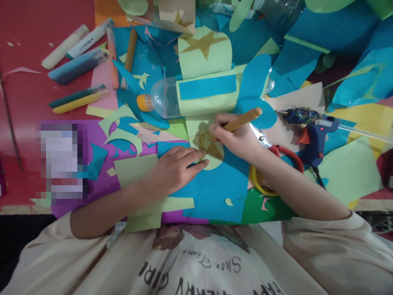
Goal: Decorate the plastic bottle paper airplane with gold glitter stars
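Note:
My right hand [235, 133] grips a golden-brown marker [245, 119], its tip hidden behind my fingers. Under it lies a pale green rounded paper flap [215, 162] with a brown star [211, 148] coloured on it. My left hand [178, 170] rests flat, fingers stretched out to the flap's edge. Just beyond the flap a clear plastic bottle [166, 97] lies on its side, orange cap to the left. Pale green paper wraps it, with a blue strip [207, 87] on top and blue lobes [254, 78] at its right end. A second star-marked flap [204, 51] extends from its far side.
Red-handled scissors [278, 153] lie beside my right forearm, near a blue glue gun [317, 137] with a lit red light. Several markers [80, 65] lie at the upper left. A blurred-out phone-like object [63, 164] is at left. Paper scraps [125, 127] cover much of the table.

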Demonstrator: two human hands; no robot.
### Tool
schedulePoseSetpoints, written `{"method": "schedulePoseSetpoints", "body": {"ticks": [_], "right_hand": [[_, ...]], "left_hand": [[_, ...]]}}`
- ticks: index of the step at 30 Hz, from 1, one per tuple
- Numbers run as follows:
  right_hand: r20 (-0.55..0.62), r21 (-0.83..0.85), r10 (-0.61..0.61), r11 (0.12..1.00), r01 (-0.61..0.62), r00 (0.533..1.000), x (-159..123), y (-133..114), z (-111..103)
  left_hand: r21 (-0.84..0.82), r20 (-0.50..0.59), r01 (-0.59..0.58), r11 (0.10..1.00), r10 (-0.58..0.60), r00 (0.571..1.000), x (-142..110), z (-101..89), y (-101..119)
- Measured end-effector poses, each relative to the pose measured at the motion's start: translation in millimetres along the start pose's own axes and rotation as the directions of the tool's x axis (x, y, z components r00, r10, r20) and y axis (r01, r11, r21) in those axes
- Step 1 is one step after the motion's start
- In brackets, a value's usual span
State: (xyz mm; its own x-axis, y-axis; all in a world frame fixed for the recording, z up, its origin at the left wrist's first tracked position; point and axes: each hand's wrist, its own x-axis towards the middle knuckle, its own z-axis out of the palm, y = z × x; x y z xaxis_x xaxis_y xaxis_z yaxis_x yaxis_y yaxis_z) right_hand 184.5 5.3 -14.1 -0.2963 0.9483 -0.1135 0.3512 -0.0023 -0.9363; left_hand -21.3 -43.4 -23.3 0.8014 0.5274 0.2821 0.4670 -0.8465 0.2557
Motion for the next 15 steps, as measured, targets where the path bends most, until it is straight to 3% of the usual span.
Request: {"method": "schedulePoseSetpoints", "body": {"ticks": [4, 8, 11, 15], "right_hand": [[-0.046, 0.076, -0.023, 0.997, 0.027, 0.999, -6.2, 1.2, -5.4], [0.031, 0.035, -0.054, 0.998, 0.053, 0.998, -14.9, 1.5, -10.9], [0.106, 0.002, -0.010, 1.000, 0.010, 0.994, -18.6, 0.5, -10.8], [0.072, -0.055, -0.045, 0.997, 0.049, 0.996, -18.2, 2.0, -7.4]], "left_hand": [[0.007, -0.011, 0.002, 1.000, -0.001, 1.000, 0.4, -0.3, 0.5], [0.007, -0.041, 0.001, 1.000, -0.001, 0.999, 0.4, 1.7, 0.6], [0.012, -0.040, 0.007, 1.000, -0.006, 0.999, 0.5, 2.4, 0.8], [-0.001, -0.048, 0.015, 1.000, -0.015, 0.999, 0.6, 1.9, 1.1]]}}
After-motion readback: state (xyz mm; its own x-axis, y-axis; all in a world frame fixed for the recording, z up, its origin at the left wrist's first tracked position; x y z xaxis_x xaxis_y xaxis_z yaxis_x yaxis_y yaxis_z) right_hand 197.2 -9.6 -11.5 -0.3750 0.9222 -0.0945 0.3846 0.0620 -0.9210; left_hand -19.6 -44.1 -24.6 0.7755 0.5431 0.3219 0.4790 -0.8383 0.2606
